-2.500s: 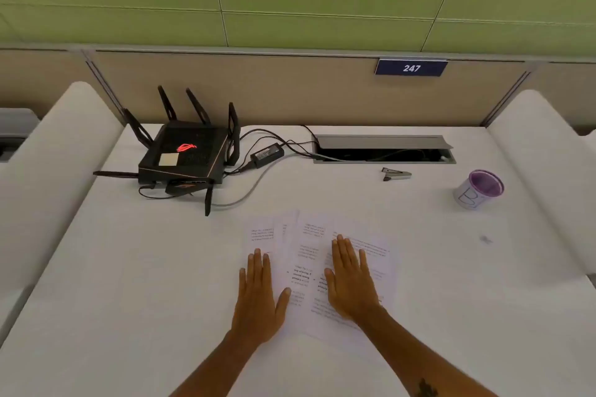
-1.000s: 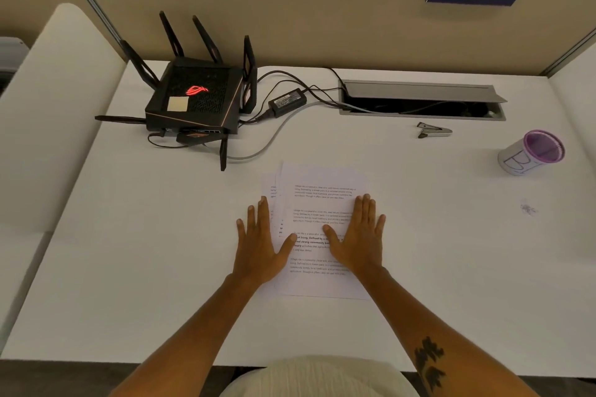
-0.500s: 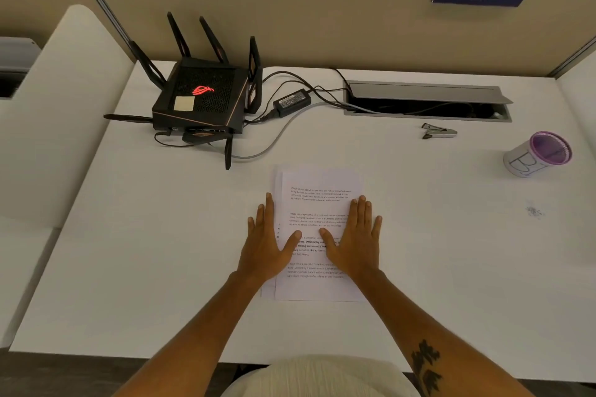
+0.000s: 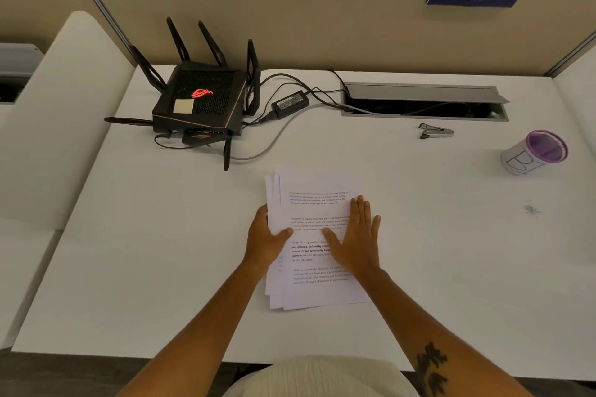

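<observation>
On the white desk (image 4: 161,235) straight ahead of you lies a stack of papers (image 4: 309,255), its long side running away from you. The top sheet is white, with four short blocks of small black print, one of them partly in bold. The sheets are not squared up: edges of lower sheets peek out along the left side and at the near-left corner. Your left hand (image 4: 263,243) grips the stack's left edge, thumb on top and fingers tucked out of sight beneath. Your right hand (image 4: 358,242) lies flat on the right half of the top sheet, fingers straight and close together. The hands are apart, with print showing between the thumbs.
</observation>
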Action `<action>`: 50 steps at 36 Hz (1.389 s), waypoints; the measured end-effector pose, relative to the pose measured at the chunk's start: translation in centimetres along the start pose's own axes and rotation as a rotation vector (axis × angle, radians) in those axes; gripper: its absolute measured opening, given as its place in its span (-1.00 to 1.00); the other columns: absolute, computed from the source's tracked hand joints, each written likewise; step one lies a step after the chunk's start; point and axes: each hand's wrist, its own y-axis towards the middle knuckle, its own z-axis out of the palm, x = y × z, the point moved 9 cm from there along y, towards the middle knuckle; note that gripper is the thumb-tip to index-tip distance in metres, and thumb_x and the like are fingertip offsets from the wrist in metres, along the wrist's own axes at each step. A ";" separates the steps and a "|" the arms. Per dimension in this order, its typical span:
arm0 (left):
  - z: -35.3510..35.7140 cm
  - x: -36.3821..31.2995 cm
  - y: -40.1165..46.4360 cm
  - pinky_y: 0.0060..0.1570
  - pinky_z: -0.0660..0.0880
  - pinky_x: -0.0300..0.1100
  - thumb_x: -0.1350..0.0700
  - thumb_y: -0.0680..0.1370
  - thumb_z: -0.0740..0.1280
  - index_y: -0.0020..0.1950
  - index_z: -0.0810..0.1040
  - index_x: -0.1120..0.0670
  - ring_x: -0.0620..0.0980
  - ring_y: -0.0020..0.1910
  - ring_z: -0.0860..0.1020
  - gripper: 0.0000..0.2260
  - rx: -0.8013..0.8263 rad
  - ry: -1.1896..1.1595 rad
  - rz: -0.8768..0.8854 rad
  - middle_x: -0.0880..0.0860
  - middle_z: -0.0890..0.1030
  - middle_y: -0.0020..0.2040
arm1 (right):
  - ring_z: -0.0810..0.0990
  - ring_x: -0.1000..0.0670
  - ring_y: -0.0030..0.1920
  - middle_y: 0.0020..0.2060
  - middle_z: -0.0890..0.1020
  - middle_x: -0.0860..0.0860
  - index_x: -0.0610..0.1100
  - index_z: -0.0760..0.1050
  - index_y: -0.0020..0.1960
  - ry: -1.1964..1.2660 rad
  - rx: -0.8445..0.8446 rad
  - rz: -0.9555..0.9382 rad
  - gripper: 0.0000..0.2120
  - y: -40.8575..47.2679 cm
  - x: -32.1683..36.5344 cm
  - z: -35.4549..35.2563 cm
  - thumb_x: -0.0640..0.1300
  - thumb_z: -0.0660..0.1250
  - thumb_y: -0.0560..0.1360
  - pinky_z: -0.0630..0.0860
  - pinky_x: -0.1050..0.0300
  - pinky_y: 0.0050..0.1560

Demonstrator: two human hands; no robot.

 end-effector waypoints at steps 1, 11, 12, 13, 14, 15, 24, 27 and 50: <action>0.0 0.0 0.0 0.24 0.67 0.08 0.22 0.61 0.52 0.57 0.37 0.05 0.14 0.34 0.62 -0.42 -0.001 0.022 0.003 0.12 0.59 0.43 | -0.17 -0.11 0.70 0.70 -0.07 -0.10 -0.20 -0.12 0.70 0.057 -0.005 -0.003 -0.07 0.0 -0.1 -0.1 0.24 0.28 0.61 -0.21 -0.21 0.67; -1.3 0.0 -1.1 0.05 0.68 -0.22 0.16 0.65 0.48 0.46 0.42 -0.09 -0.10 0.19 0.63 -0.56 -0.040 -0.097 0.121 -0.13 0.61 0.27 | 0.60 0.14 0.29 0.39 0.55 0.16 0.11 0.23 0.61 0.926 -0.211 0.290 -0.18 -1.8 -6.2 -4.1 -0.06 0.58 0.49 0.55 0.04 0.35; -1.5 -0.1 -1.2 0.09 0.68 -0.20 0.15 0.65 0.48 0.46 0.42 -0.12 -0.11 0.20 0.63 -0.55 -0.033 -0.105 0.135 -0.13 0.61 0.29 | 0.63 0.19 0.23 0.35 0.58 0.17 0.11 0.22 0.61 0.972 -0.163 0.295 -0.16 -1.7 -6.3 -4.0 -0.06 0.60 0.47 0.56 0.08 0.31; -1.7 -0.3 -1.4 0.07 0.69 -0.24 0.14 0.65 0.48 0.46 0.42 -0.15 -0.12 0.22 0.64 -0.55 -0.026 -0.117 0.150 -0.15 0.62 0.30 | 0.66 0.20 0.20 0.31 0.61 0.17 0.11 0.22 0.61 1.011 -0.104 0.290 -0.14 -1.5 -6.3 -3.9 -0.05 0.61 0.46 0.58 0.10 0.26; -1.9 -0.6 -1.5 0.04 0.69 -0.29 0.14 0.65 0.48 0.44 0.42 -0.19 -0.13 0.23 0.65 -0.56 -0.018 -0.133 0.163 -0.18 0.63 0.30 | 0.68 0.19 0.18 0.28 0.64 0.16 0.11 0.24 0.60 1.050 -0.040 0.278 -0.14 -1.3 -6.1 -3.8 -0.02 0.62 0.44 0.61 0.10 0.22; -2.1 -0.9 -1.6 0.03 0.69 -0.30 0.14 0.65 0.49 0.41 0.44 -0.22 -0.14 0.23 0.66 -0.56 -0.012 -0.154 0.172 -0.21 0.64 0.29 | 0.70 0.15 0.18 0.26 0.66 0.13 0.10 0.26 0.59 1.085 0.019 0.262 -0.15 -1.2 -5.8 -3.7 0.00 0.62 0.43 0.65 0.09 0.16; -0.2 -3.6 -3.2 0.11 0.73 0.02 0.05 0.58 0.50 0.49 0.43 -0.10 0.01 0.24 0.74 -0.49 0.119 -0.432 0.127 -0.03 0.73 0.32 | 0.76 -0.17 0.13 0.16 0.75 -0.07 0.02 0.63 0.28 1.287 0.096 0.230 -0.49 -1.8 -1.8 -4.5 0.07 0.66 0.39 0.71 -0.20 0.07; 1.1 -3.5 -3.7 0.07 0.74 -0.04 0.04 0.63 0.48 0.41 0.49 -0.07 -0.01 0.19 0.76 -0.62 0.118 -0.428 0.099 0.01 0.73 0.29 | 0.77 -0.16 0.09 0.13 0.76 -0.05 -0.01 0.64 0.26 1.271 0.085 0.261 -0.55 -2.4 -1.7 -4.7 0.02 0.64 0.42 0.72 -0.17 0.02; 0.7 -9.5 -7.3 0.21 0.66 -0.27 0.12 0.64 0.50 0.34 0.51 -0.24 -0.23 0.22 0.65 -0.62 -0.143 -0.409 0.400 -0.17 0.69 0.20 | 0.65 0.10 0.21 0.16 0.67 0.17 0.06 0.44 0.43 1.126 -0.294 0.042 -0.49 -4.5 -0.3 -11.3 -0.12 0.52 0.55 0.66 0.09 0.23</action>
